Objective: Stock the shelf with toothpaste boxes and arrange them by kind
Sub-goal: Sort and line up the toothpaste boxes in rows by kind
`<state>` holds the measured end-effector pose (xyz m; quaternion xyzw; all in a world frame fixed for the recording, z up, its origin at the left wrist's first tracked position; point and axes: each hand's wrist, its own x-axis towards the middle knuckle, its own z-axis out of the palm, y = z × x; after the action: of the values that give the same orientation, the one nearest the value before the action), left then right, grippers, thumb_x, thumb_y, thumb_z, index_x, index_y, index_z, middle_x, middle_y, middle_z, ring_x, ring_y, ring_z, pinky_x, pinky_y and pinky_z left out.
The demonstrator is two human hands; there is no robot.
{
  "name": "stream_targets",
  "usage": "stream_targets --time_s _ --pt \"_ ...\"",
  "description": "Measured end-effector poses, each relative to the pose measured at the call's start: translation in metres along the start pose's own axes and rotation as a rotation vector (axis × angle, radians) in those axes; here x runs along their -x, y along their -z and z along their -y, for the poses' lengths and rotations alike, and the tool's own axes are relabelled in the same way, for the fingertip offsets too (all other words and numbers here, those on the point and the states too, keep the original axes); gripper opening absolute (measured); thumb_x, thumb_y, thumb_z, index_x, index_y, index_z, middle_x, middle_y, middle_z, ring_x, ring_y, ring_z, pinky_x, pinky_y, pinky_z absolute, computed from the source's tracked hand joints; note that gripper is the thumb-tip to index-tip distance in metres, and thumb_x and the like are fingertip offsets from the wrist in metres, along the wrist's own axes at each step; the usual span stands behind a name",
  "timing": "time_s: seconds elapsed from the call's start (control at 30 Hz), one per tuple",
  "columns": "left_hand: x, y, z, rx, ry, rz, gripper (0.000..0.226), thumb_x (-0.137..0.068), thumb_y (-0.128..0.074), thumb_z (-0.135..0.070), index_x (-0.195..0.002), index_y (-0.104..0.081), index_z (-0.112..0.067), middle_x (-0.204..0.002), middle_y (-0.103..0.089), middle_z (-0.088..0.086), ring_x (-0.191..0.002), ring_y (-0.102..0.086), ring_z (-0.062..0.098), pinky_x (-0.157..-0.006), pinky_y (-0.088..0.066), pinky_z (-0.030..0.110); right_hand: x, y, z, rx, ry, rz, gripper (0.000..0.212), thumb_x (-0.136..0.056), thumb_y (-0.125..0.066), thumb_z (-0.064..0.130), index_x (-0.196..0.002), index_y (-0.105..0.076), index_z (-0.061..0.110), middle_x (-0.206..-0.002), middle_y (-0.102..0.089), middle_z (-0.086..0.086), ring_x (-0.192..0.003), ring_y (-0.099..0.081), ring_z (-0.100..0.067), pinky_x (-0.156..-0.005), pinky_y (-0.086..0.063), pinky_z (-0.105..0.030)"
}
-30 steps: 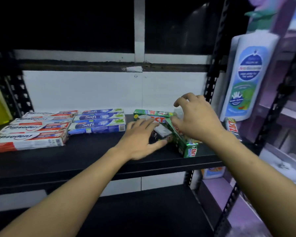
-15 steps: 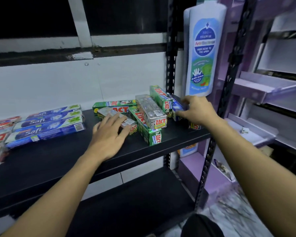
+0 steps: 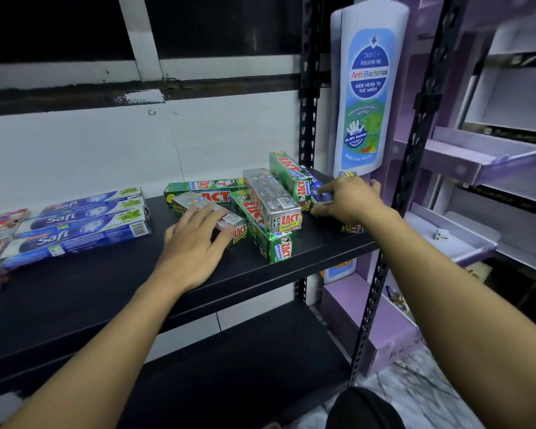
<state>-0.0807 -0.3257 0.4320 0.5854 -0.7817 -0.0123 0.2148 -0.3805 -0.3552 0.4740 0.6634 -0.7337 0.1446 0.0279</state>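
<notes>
The left hand's fingers (image 3: 200, 212) lie straight and slightly spread, pressing flat on a glossy silver carton (image 3: 231, 222) low in the heap. The left hand (image 3: 195, 243) rests its heel on the shelf. The right hand (image 3: 350, 201) pinches a small shiny blue box (image 3: 321, 196) between forefinger and thumb at the heap's right end. Between the hands, long green Zact cartons (image 3: 268, 239) lie crisscrossed, with a silver Smokers carton (image 3: 273, 201) on top. A second ago the right hand hovered over the middle green carton; the left has stayed put. Blue Safi cartons (image 3: 81, 226) lie in neat rows farther left on the matte black shelf (image 3: 106, 292), against a white wall (image 3: 106, 150). A bottle-shaped cardboard sign (image 3: 369, 91) and a purple display stand (image 3: 477, 156) are to the right.
</notes>
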Motion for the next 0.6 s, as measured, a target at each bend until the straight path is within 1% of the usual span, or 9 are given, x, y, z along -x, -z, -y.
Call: stream_targets --time_s 0.07,0.13,0.23,0.3,0.37,0.43,0.5,0.53,0.6 --pt "0.000 0.000 0.000 0.001 0.003 0.001 0.055 -0.101 -0.023 -0.058 -0.151 -0.032 -0.037 -0.164 -0.018 -0.011 -0.151 -0.005 0.011 -0.119 -0.008 0.044 0.000 -0.002 -0.001 -0.012 0.003 -0.029 0.057 -0.080 -0.064 0.067 -0.128 -0.061 0.037 -0.124 -0.063 -0.003 -0.125 -0.046 -0.026 -0.101 -0.026 -0.048" --pt "0.001 0.000 0.000 0.004 0.005 0.004 0.055 -0.101 -0.023 -0.058 -0.151 -0.032 -0.037 -0.164 -0.018 -0.012 -0.151 -0.004 0.011 -0.119 -0.008 0.045 0.002 -0.004 -0.001 -0.079 -0.001 -0.081 0.055 -0.081 -0.064 0.064 -0.128 -0.062 0.034 -0.120 -0.064 -0.004 -0.122 -0.049 -0.028 -0.100 -0.029 -0.044" --pt "0.001 0.001 -0.001 0.016 0.008 0.008 0.056 -0.101 -0.023 -0.058 -0.152 -0.031 -0.037 -0.164 -0.017 -0.012 -0.151 -0.003 0.010 -0.119 -0.009 0.046 0.006 -0.004 -0.002 -0.280 -0.030 -0.179 0.053 -0.083 -0.066 0.055 -0.130 -0.063 0.030 -0.120 -0.067 -0.006 -0.120 -0.054 -0.028 -0.099 -0.036 -0.039" --pt "0.001 0.002 -0.001 0.031 0.013 0.009 0.055 -0.101 -0.024 -0.058 -0.151 -0.032 -0.037 -0.164 -0.018 -0.012 -0.151 -0.003 0.010 -0.118 -0.011 0.047 0.009 -0.001 -0.001 -0.428 -0.047 -0.219 0.052 -0.084 -0.067 0.050 -0.129 -0.064 0.026 -0.118 -0.070 -0.007 -0.115 -0.059 -0.028 -0.095 -0.047 -0.040" --pt "0.001 0.002 -0.002 0.043 0.018 0.012 0.055 -0.101 -0.025 -0.059 -0.151 -0.032 -0.037 -0.163 -0.018 -0.013 -0.151 -0.003 0.010 -0.118 -0.012 0.049 0.014 0.004 0.001 -0.517 -0.041 -0.261 0.049 -0.084 -0.069 0.046 -0.128 -0.065 0.023 -0.118 -0.070 -0.007 -0.111 -0.062 -0.025 -0.094 -0.051 -0.040" --pt "0.002 0.003 -0.002 0.049 0.019 0.015 0.055 -0.101 -0.024 -0.059 -0.151 -0.031 -0.037 -0.163 -0.018 -0.013 -0.151 -0.002 0.010 -0.118 -0.013 0.049 0.018 0.008 0.003 -0.563 -0.021 -0.325 0.046 -0.084 -0.070 0.043 -0.125 -0.067 0.022 -0.117 -0.071 -0.006 -0.111 -0.063 -0.022 -0.097 -0.051 -0.039" --pt "0.002 0.003 -0.003 0.053 0.021 0.016 0.055 -0.101 -0.024 -0.059 -0.151 -0.031 -0.037 -0.163 -0.018 -0.014 -0.151 -0.002 0.009 -0.118 -0.013 0.049 0.022 0.014 0.005 -0.613 -0.009 -0.395 0.043 -0.084 -0.071 0.039 -0.122 -0.070 0.020 -0.117 -0.071 -0.006 -0.114 -0.061 -0.020 -0.100 -0.046 -0.028" --pt "0.002 0.003 -0.003 0.055 0.021 0.017 0.055 -0.101 -0.025 -0.059 -0.151 -0.031 -0.037 -0.163 -0.018 -0.013 -0.151 -0.002 0.009 -0.118 -0.013 0.049 0.024 0.017 0.005 -0.623 -0.006 -0.425 0.040 -0.085 -0.071 0.038 -0.121 -0.071 0.019 -0.115 -0.072 -0.006 -0.114 -0.060 -0.019 -0.095 -0.041 -0.021" --pt "0.003 0.004 -0.003 0.060 0.020 0.018 0.055 -0.101 -0.024 -0.059 -0.151 -0.031 -0.038 -0.163 -0.017 -0.013 -0.151 -0.002 0.009 -0.118 -0.013 0.048 0.028 0.023 0.004 -0.639 0.001 -0.475 0.037 -0.085 -0.071 0.037 -0.117 -0.073 0.017 -0.107 -0.074 -0.006 -0.104 -0.062 -0.017 -0.083 -0.035 -0.012"
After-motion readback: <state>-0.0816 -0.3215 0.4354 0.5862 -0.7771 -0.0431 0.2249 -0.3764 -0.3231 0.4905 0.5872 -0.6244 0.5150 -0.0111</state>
